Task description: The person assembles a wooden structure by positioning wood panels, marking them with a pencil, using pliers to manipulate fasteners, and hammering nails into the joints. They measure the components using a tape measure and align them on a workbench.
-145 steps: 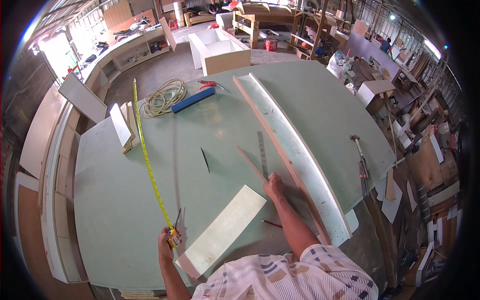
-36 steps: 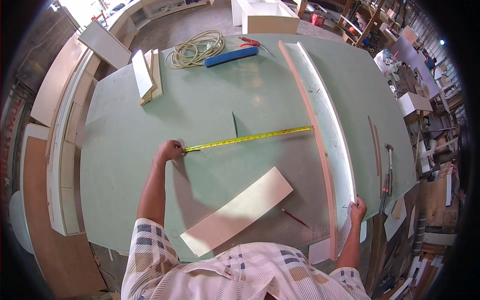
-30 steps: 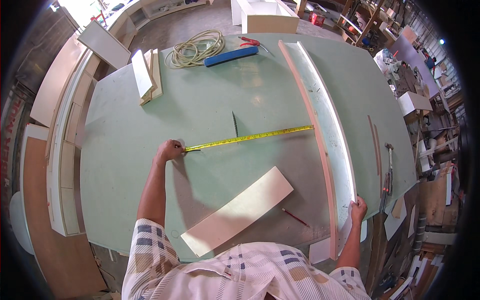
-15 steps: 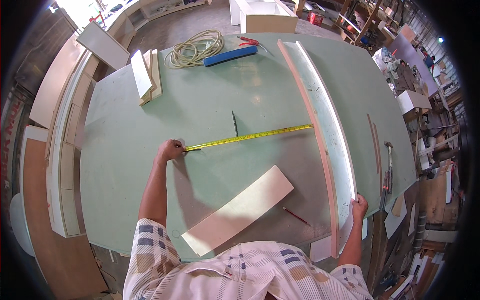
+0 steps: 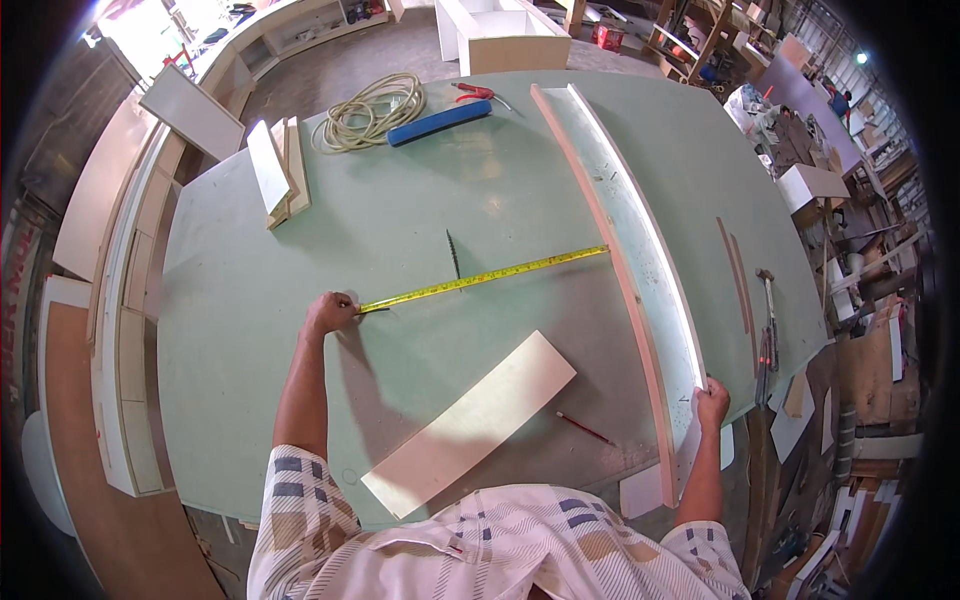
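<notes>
My left hand (image 5: 332,311) is closed on the near-left end of a yellow tape measure (image 5: 490,277); a case, if there is one, is hidden by the fingers. Its blade runs across the green table, slanting slightly away, and the far tip meets the reddish edge of a long, channel-shaped panel (image 5: 650,265). My right hand (image 5: 713,400) grips the white outer edge of that panel near its close end. A dark drill bit (image 5: 453,254) lies against the middle of the blade. Nearer me are a pale rectangular board (image 5: 470,425) and a red pencil (image 5: 586,428).
Along the table's far side are a coiled hose (image 5: 372,112), a blue bar (image 5: 440,123) and a red air gun (image 5: 474,92). Stacked white-faced pieces (image 5: 278,172) stand far left. To the right lie thin strips (image 5: 733,275), a hammer (image 5: 767,290) and pliers (image 5: 766,362).
The whole table scene has shifted slightly left in view. Both hands keep their holds, and the tape still stretches between my left hand and the panel.
</notes>
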### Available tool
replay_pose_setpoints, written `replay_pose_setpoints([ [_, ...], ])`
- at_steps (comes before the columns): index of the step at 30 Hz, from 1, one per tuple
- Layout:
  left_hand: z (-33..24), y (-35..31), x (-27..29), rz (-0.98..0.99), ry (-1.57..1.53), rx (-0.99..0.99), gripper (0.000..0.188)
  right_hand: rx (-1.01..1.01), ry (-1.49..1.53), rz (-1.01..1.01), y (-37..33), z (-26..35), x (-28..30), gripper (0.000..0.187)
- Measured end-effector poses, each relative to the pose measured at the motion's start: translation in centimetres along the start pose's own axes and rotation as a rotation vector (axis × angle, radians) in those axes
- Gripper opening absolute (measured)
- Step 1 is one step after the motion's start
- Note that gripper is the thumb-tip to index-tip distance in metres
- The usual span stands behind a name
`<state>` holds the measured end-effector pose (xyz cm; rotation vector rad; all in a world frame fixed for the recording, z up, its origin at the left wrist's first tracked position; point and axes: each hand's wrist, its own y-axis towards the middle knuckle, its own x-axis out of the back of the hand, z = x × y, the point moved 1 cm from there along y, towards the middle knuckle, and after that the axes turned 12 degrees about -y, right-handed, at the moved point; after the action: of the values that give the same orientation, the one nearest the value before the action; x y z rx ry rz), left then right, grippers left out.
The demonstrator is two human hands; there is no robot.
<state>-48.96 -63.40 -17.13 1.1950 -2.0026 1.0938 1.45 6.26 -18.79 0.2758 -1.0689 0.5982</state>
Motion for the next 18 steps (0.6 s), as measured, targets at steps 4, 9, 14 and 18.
replay_pose_setpoints([
  [4, 0.13, 0.23, 0.08, 0.030, -0.020, 0.011, 0.032, 0.018, 0.053, 0.006, 0.27, -0.37, 0.03, 0.027],
  [9, 0.14, 0.16, 0.09, 0.028, -0.035, 0.015, 0.032, -0.030, 0.105, 0.053, 0.35, -0.50, 0.12, 0.028],
  [14, 0.23, 0.24, 0.12, 0.020, -0.016, 0.028, 0.031, 0.010, 0.098, 0.037, 0.17, -0.14, 0.35, 0.026],
  [18, 0.45, 0.48, 0.02, 0.047, -0.023, 0.012, 0.031, -0.012, 0.127, 0.045, 0.20, -0.16, 0.32, 0.023],
])
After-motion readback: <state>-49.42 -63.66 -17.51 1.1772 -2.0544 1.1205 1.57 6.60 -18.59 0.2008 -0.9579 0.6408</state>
